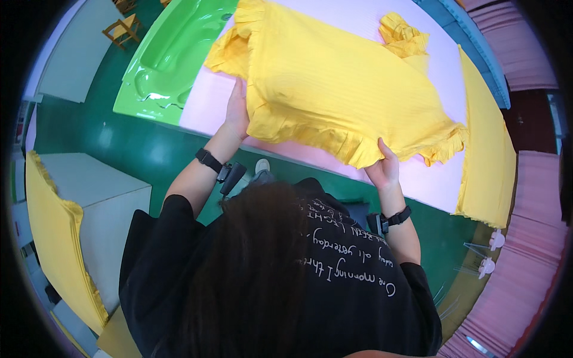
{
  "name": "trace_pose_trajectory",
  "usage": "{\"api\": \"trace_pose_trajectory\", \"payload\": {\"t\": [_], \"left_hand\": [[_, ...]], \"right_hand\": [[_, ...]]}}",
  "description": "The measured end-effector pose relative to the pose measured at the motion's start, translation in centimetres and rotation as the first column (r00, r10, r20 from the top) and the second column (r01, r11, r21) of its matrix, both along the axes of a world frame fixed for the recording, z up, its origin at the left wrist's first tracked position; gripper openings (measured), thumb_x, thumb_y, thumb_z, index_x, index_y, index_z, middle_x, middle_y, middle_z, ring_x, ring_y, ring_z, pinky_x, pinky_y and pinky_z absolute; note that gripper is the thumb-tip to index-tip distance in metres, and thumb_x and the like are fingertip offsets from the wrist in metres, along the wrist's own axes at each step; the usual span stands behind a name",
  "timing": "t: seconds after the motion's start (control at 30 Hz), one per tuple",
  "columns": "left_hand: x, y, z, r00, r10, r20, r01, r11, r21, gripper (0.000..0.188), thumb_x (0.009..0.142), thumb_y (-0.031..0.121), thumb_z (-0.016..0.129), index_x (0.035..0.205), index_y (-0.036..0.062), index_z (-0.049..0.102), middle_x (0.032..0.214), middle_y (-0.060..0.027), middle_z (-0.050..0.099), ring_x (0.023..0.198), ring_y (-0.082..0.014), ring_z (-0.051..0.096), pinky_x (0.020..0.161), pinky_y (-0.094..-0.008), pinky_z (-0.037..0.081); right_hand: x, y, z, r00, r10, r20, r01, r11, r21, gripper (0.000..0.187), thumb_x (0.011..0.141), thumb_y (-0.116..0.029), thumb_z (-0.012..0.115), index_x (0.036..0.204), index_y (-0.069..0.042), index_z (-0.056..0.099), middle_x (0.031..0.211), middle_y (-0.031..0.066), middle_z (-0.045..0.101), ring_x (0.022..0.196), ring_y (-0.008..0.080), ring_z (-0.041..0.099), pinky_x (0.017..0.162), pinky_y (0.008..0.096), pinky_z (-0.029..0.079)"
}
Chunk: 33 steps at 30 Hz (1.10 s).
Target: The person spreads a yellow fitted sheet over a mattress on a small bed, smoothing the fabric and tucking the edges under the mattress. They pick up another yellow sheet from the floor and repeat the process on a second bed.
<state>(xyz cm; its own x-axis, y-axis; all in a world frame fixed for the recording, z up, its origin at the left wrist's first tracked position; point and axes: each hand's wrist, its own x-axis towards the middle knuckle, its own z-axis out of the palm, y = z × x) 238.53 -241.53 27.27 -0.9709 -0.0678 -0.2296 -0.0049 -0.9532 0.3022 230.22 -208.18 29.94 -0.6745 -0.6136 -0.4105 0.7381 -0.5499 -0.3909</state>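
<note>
A yellow pillowcase with ruffled edges [334, 77] lies spread over the pale pink tabletop [206, 101], its near edge lifted and wavy. At its left end, my left hand [239, 110] holds the ruffled side, the fingertips partly hidden by the cloth. My right hand [384, 169] pinches the near ruffle toward the right, thumb on top and the other fingers underneath. Beyond the pillowcase's far edge sits a bunched-up piece of yellow cloth [404, 36]. Whether anything fills the pillowcase cannot be made out.
A glossy green tub [149, 89] adjoins the table's left side. Yellow ruffled cloth [486, 137] hangs at the table's right end. White box-like furniture with yellow cloth [57, 238] stands behind at left. Pink curtains [507, 262] line the right, and a small wooden chair [123, 30] stands far left.
</note>
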Motion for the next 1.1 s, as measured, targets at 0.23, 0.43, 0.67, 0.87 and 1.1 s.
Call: {"api": "trace_pose_trajectory", "payload": {"t": [0.23, 0.43, 0.67, 0.87, 1.1], "left_hand": [[6.5, -1.1, -0.5, 0.984, -0.003, 0.177, 0.064, 0.937, -0.343, 0.042, 0.087, 0.015, 0.056, 0.125, 0.0007, 0.044, 0.121, -0.0121, 0.054, 0.109, -0.0247, 0.055, 0.093, -0.0373, 0.044], [9.6, -7.7, 0.3, 0.942, 0.231, 0.243, -0.138, 0.927, -0.348, 0.037, 0.090, 0.016, 0.050, 0.122, -0.0012, 0.045, 0.117, -0.0137, 0.056, 0.104, -0.0265, 0.056, 0.090, -0.0410, 0.046], [13.4, -15.5, -4.0, 0.846, 0.427, 0.318, -0.264, 0.855, -0.446, 0.034, 0.091, 0.020, 0.048, 0.119, 0.0005, 0.048, 0.114, -0.0137, 0.057, 0.102, -0.0267, 0.057, 0.088, -0.0406, 0.047], [13.0, -17.0, -12.4, 0.852, 0.301, 0.427, -0.139, 0.918, -0.371, 0.038, 0.094, 0.028, 0.045, 0.125, 0.0069, 0.043, 0.119, -0.0074, 0.054, 0.107, -0.0224, 0.053, 0.090, -0.0396, 0.044], [10.8, -18.1, -13.4, 0.940, 0.160, 0.300, -0.037, 0.925, -0.377, 0.041, 0.095, 0.031, 0.044, 0.128, 0.0066, 0.040, 0.122, -0.0080, 0.053, 0.107, -0.0201, 0.054, 0.090, -0.0366, 0.045]], "right_hand": [[4.6, -1.2, -3.0, 0.995, 0.099, 0.009, -0.099, 0.984, 0.149, 0.045, 0.094, -0.021, 0.042, 0.134, -0.003, 0.031, 0.136, 0.0147, 0.038, 0.125, 0.0292, 0.039, 0.103, 0.0439, 0.032], [9.9, -7.5, -4.7, 0.962, 0.248, -0.115, -0.212, 0.943, 0.256, 0.044, 0.090, -0.017, 0.052, 0.131, -0.006, 0.037, 0.131, 0.0094, 0.045, 0.119, 0.0257, 0.045, 0.097, 0.0413, 0.037], [14.1, -15.9, -6.8, 0.928, 0.361, -0.095, -0.323, 0.905, 0.277, 0.043, 0.088, -0.013, 0.055, 0.128, -0.007, 0.040, 0.125, 0.0063, 0.049, 0.116, 0.0218, 0.046, 0.090, 0.0397, 0.043], [15.8, -17.4, -9.7, 0.964, 0.235, -0.123, -0.157, 0.880, 0.449, 0.045, 0.088, -0.011, 0.056, 0.128, -0.005, 0.039, 0.125, 0.0075, 0.049, 0.113, 0.0238, 0.049, 0.093, 0.0418, 0.043], [17.6, -18.0, -9.7, 0.991, 0.102, -0.091, -0.023, 0.783, 0.622, 0.040, 0.088, -0.014, 0.057, 0.125, -0.005, 0.042, 0.119, 0.0083, 0.053, 0.102, 0.0219, 0.057, 0.079, 0.0351, 0.049]]}}
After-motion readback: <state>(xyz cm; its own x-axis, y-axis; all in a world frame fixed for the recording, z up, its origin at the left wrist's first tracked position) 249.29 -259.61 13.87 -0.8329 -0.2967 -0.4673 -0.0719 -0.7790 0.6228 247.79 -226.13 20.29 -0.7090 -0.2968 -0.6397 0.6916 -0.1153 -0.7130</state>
